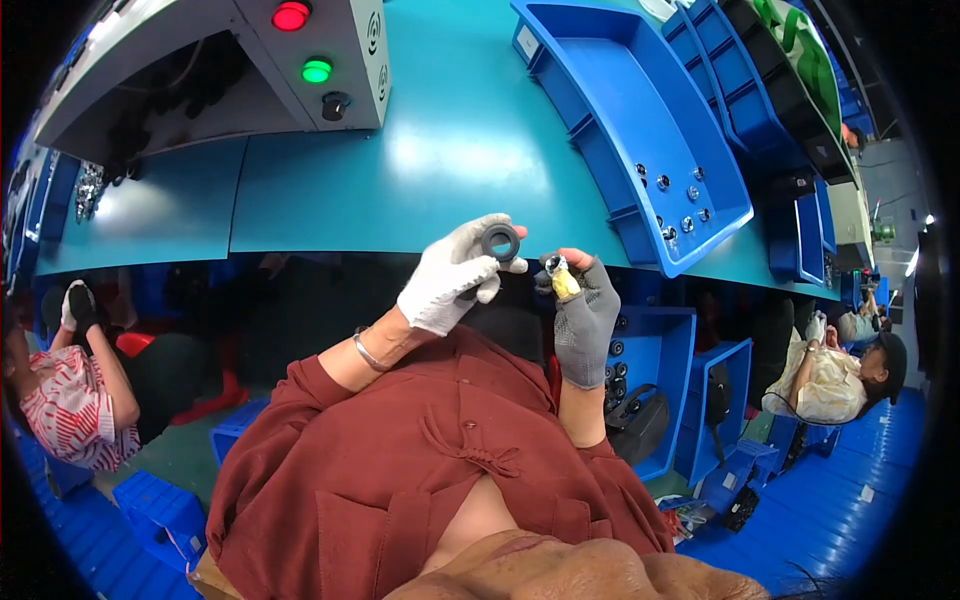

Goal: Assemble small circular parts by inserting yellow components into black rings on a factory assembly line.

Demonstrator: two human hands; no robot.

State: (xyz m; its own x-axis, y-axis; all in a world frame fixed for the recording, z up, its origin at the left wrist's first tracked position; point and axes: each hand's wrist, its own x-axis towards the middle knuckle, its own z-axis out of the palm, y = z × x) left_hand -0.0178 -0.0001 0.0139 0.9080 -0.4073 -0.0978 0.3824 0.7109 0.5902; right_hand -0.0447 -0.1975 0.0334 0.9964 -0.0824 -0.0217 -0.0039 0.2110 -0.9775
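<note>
My left hand (pixel 448 277), in a white glove with a bare fingertip showing, pinches a black ring (pixel 500 242) by its edge and holds it up near the table's front edge. My right hand (pixel 586 312), in a grey glove with bare fingertips, grips a small part (pixel 565 283) with a shiny dark end and a yellowish body; its exact kind is not clear. The two hands are a short gap apart, and the ring and the part do not touch. Beyond my right hand, a blue bin (pixel 588 130) holds several small shiny round metal parts (pixel 688 222).
A white machine (pixel 350 60) with red and green lights stands at the back left of the teal table (pixel 330 190). More blue bins (pixel 735 90) are stacked at right. Below the table, another blue bin (pixel 655 450) holds black parts and a dark bag. Other people sit on both sides.
</note>
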